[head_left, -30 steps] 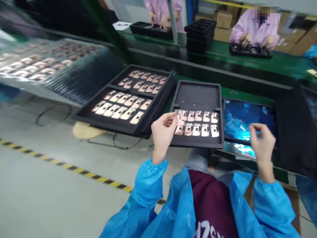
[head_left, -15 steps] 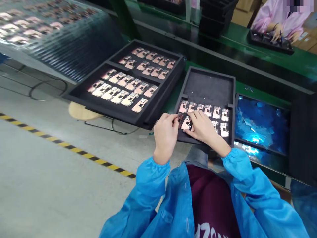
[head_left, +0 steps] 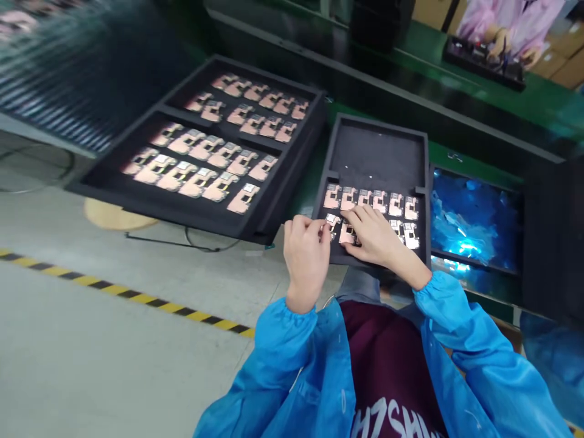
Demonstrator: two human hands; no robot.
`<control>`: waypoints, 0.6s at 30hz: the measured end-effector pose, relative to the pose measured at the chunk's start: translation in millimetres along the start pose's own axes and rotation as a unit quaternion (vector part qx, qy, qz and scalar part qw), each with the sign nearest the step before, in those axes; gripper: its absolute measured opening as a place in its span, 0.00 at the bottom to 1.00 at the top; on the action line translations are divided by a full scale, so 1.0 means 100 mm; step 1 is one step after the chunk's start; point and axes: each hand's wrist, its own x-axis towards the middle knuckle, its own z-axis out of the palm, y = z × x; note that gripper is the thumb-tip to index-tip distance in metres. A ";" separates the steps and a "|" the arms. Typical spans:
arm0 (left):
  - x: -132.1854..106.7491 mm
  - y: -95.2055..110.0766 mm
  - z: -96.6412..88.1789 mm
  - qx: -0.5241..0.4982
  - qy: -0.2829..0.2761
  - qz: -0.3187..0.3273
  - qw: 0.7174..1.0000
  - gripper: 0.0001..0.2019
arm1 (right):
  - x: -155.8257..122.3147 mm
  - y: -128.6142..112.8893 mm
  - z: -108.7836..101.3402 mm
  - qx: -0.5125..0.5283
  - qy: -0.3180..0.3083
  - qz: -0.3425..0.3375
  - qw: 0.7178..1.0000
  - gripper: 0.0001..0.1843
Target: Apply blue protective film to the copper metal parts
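Currently, left hand [head_left: 306, 255] pinching metallic piece [head_left: 331, 219] in tray [head_left: 378, 146]; right hand [head_left: 373, 236] (thumb spread) at neighbouring piece [head_left: 347, 233].

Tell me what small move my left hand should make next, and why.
Probably ease the metal part down flat in the near left corner of the small black tray. Your left hand seems to pinch its edge there, and it looks slightly askew, while your right hand straddles the neighbouring part and the far row lies neatly aligned.

Pale floor [head_left: 114, 377] with striped tape [head_left: 134, 297]
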 end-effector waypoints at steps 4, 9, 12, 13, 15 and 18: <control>-0.02 -0.02 -0.04 0.022 0.037 0.029 0.999 0.12 | -0.14 0.00 -0.16 0.023 0.023 -0.018 0.999 0.33; -0.05 0.04 -0.19 -0.067 0.109 0.159 0.979 0.07 | -0.68 0.82 -0.84 0.054 0.118 0.074 0.989 0.24; -0.04 0.20 -0.17 -0.172 0.124 0.248 0.945 0.07 | -0.99 1.71 -1.23 0.064 0.208 0.286 0.933 0.20; -0.04 0.26 -0.14 -0.204 0.115 0.274 0.933 0.08 | -1.06 2.01 -1.31 0.048 0.223 0.372 0.900 0.19; -0.06 0.38 -0.07 -0.258 0.084 0.326 0.906 0.11 | -1.09 2.55 -1.35 -0.001 0.211 0.501 0.839 0.20; -0.13 0.50 0.03 -0.317 0.030 0.360 0.877 0.14 | -0.86 3.09 -1.22 -0.020 0.198 0.562 0.803 0.26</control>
